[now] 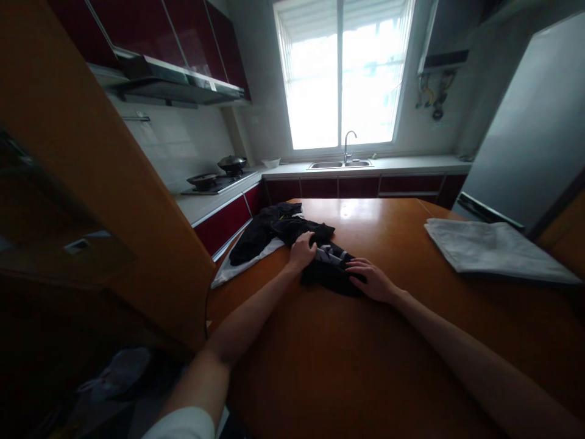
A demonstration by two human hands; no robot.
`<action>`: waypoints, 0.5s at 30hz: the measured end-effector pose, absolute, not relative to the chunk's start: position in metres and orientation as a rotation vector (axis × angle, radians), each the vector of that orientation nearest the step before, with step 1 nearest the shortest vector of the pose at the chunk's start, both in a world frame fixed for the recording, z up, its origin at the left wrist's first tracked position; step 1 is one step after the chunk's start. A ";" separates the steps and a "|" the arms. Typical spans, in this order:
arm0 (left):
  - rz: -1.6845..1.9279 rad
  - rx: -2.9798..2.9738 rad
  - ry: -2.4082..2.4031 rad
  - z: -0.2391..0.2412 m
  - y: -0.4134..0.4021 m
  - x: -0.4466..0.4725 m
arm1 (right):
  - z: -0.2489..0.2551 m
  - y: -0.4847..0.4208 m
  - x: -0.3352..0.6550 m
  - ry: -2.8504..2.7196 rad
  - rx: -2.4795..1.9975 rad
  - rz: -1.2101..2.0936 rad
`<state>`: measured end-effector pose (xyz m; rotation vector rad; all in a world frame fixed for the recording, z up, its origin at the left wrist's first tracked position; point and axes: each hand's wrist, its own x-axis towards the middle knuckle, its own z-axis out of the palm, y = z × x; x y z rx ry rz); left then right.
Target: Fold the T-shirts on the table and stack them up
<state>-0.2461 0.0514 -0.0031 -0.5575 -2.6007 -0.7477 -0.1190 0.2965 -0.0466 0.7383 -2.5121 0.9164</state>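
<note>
Faucet (346,151) before window (315,91), hood (178,90) above stove (223,183).

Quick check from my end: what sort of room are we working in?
Most likely a home kitchen: a sink under the window, a stove with pans on it, and a range hood above.

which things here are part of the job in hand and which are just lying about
In the job:
dark patterned cloth, touched by left hand and right hand
probably black clothes beside it

Seemingly just lying about:
pale cloth, far right
pans
bowl
</note>
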 end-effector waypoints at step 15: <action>-0.687 -1.320 -2.499 -0.018 0.052 -0.238 | -0.015 0.354 -0.122 -2.830 -0.227 0.370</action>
